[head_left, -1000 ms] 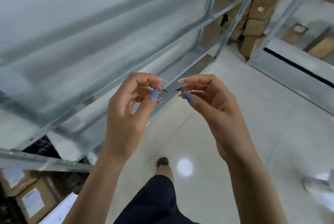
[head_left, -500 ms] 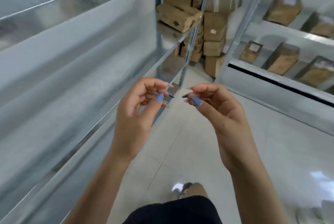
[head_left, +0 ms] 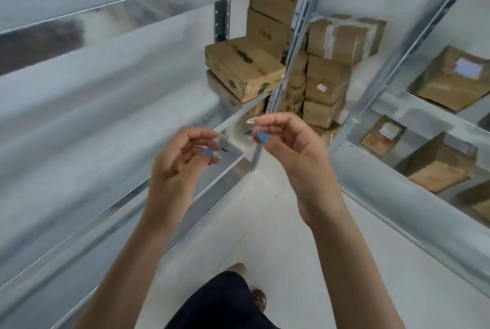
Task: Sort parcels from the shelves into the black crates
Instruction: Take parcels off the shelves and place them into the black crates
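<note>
Metal shelves (head_left: 429, 116) with brown cardboard parcels (head_left: 450, 82) on their boards

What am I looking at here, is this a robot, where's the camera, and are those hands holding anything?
No robot here: a person wears one wide-angle camera on the head, so the picture looks forward and down at their own hands. The left hand and the right hand are raised in front, apart from each other, with fingers loosely curled. I see nothing held in either. The person stands in an aisle on a pale floor. On the left runs a blurred metal shelf. On the right shelf lie cardboard parcels, and more cardboard boxes are stacked at the aisle's far end. No black crate shows.
</note>
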Demonstrator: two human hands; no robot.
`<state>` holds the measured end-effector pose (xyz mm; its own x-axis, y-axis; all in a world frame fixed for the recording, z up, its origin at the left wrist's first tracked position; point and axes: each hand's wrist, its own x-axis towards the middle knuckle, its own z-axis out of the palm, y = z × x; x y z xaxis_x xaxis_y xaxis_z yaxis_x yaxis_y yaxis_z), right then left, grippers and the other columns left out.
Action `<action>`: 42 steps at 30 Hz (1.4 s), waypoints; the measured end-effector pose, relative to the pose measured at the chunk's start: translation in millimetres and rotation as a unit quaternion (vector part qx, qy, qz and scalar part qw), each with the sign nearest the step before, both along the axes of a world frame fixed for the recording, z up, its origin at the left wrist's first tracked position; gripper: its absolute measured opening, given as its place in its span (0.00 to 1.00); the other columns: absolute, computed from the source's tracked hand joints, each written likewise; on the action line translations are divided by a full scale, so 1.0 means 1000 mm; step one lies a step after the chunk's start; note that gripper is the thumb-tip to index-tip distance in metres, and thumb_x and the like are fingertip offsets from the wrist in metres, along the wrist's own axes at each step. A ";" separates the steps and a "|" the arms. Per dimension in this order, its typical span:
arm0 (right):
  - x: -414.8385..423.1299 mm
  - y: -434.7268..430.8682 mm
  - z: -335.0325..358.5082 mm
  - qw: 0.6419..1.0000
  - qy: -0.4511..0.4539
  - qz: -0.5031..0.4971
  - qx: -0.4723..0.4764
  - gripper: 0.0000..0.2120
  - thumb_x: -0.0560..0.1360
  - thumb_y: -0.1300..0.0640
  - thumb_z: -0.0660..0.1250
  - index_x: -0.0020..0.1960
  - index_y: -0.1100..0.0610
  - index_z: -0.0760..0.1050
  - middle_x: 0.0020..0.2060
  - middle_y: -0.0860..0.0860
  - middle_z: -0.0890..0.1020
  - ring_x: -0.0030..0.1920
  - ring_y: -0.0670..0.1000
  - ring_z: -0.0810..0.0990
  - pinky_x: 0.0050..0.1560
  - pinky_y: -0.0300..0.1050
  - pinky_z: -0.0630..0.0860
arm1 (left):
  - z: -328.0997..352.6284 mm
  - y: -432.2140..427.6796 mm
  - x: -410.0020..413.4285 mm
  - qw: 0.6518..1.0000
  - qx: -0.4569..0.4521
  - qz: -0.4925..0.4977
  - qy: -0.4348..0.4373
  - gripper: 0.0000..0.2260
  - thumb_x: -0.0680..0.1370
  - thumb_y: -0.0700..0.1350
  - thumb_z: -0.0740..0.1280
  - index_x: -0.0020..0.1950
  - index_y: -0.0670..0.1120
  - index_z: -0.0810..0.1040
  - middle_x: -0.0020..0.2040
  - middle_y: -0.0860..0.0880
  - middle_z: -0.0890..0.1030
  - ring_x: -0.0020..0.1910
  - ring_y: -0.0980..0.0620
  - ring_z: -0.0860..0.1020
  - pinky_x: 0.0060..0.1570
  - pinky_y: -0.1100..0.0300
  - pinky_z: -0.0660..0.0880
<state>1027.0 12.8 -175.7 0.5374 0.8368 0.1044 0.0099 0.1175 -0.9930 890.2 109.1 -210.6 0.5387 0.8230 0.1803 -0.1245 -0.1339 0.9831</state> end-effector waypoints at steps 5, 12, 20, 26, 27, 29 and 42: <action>0.092 0.054 -0.015 0.998 0.034 0.049 -0.023 0.15 0.76 0.74 0.61 0.48 0.56 0.78 0.40 0.43 0.83 0.45 0.41 0.82 0.50 0.33 0.76 | -0.017 0.049 0.084 0.999 -0.017 0.050 0.001 0.08 0.73 0.38 0.62 0.49 0.43 0.78 0.42 0.53 0.82 0.45 0.52 0.80 0.48 0.59 0.79; 0.229 0.177 -0.052 0.990 -0.034 0.092 -0.106 0.13 0.77 0.75 0.58 0.56 0.67 0.76 0.50 0.55 0.81 0.48 0.45 0.80 0.51 0.31 0.75 | -0.053 0.161 0.209 0.990 -0.049 0.129 0.012 0.12 0.72 0.39 0.62 0.54 0.40 0.78 0.49 0.47 0.82 0.48 0.52 0.80 0.46 0.69 0.74; 0.350 0.372 -0.104 0.921 -0.153 0.143 -0.328 0.28 0.70 0.53 0.70 0.68 0.58 0.69 0.58 0.53 0.75 0.60 0.54 0.75 0.62 0.46 0.71 | -0.089 0.302 0.317 0.951 -0.163 0.245 0.095 0.16 0.81 0.47 0.64 0.68 0.49 0.71 0.64 0.54 0.73 0.61 0.54 0.72 0.52 0.67 0.67; 0.385 0.428 -0.129 0.870 -0.198 0.110 -0.438 0.34 0.81 0.49 0.59 0.80 0.57 0.48 0.78 0.57 0.56 0.76 0.60 0.59 0.73 0.58 0.61 | -0.129 0.339 0.343 0.903 -0.302 0.281 0.121 0.33 0.79 0.53 0.65 0.79 0.47 0.54 0.79 0.45 0.58 0.76 0.44 0.61 0.69 0.54 0.63; 0.388 0.432 -0.137 0.866 -0.181 0.117 -0.452 0.33 0.82 0.47 0.57 0.80 0.56 0.47 0.78 0.56 0.55 0.76 0.60 0.58 0.73 0.57 0.59 | -0.135 0.338 0.344 0.900 -0.318 0.280 0.108 0.33 0.80 0.52 0.64 0.79 0.47 0.53 0.78 0.45 0.58 0.75 0.44 0.62 0.65 0.56 0.64; 0.394 0.436 -0.156 0.878 -0.149 0.116 -0.441 0.31 0.82 0.46 0.55 0.79 0.54 0.48 0.78 0.55 0.57 0.75 0.59 0.60 0.72 0.56 0.60 | -0.146 0.335 0.345 0.894 -0.333 0.285 0.096 0.33 0.81 0.52 0.63 0.80 0.45 0.51 0.78 0.46 0.58 0.75 0.45 0.62 0.65 0.57 0.64; 0.412 0.284 -0.139 0.938 0.029 0.296 -0.177 0.24 0.81 0.52 0.62 0.75 0.50 0.62 0.68 0.45 0.72 0.66 0.46 0.73 0.67 0.49 0.71 | -0.134 0.156 0.332 0.878 -0.301 0.367 -0.059 0.17 0.81 0.56 0.61 0.67 0.51 0.67 0.64 0.47 0.77 0.58 0.49 0.79 0.51 0.52 0.79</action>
